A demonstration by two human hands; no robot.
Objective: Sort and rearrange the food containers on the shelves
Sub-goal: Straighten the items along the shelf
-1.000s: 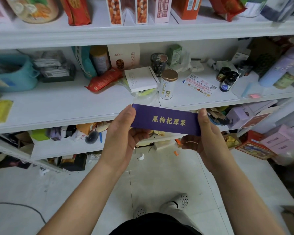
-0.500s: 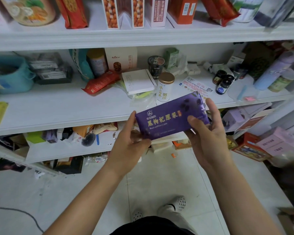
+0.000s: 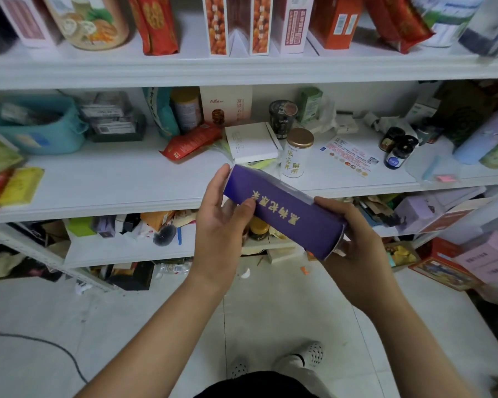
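Note:
A long purple box [image 3: 282, 214] with gold lettering is held in front of the middle shelf [image 3: 121, 185], tilted down to the right, its narrow side facing me with the lettering upside down. My left hand [image 3: 222, 222] grips its upper left end, thumb on the lettered side. My right hand [image 3: 354, 242] cups the lower right end from below and behind. On the shelf just beyond stand a white tin with a gold lid [image 3: 295, 152] and a flat white box [image 3: 252, 142].
The top shelf [image 3: 242, 67] carries upright boxes and red packets. A teal basket [image 3: 38, 127] sits at the left of the middle shelf, small dark jars [image 3: 397, 147] at the right. The lower shelf and floor hold clutter; pink boxes [image 3: 483, 259] lie at the right.
The purple box has been turned in both hands: from its narrow lettered side, to its broad front, and now to a narrow side with the text upside down, tilted down to the right.

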